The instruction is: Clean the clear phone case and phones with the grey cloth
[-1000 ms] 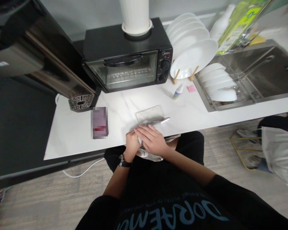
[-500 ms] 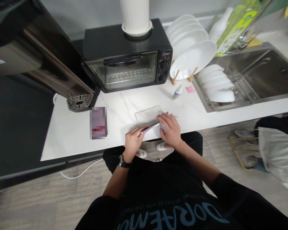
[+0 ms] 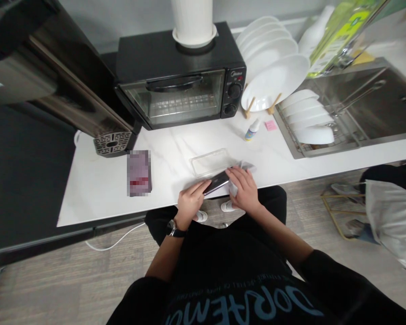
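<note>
Tilted over since 0.5 s ago, the slim dark phone (image 3: 218, 183) now shows me a broad face where I had mostly its edge. It sits at the front edge of the white counter (image 3: 169, 155). The left hand (image 3: 191, 198) grips its near end, and the right hand (image 3: 245, 189) clasps its far end through a pale crumpled cloth (image 3: 247, 166); those 2 grips hide both ends from me, and most of the cloth is lost under the palm. Just beyond lies a clear case (image 3: 210, 161), its walls faint. Farther left I see a flat item (image 3: 139, 173), its face pixelated away. Behind, on the toaster oven (image 3: 181, 74), the white pot (image 3: 193, 20) is cut off at my view's top.
</note>
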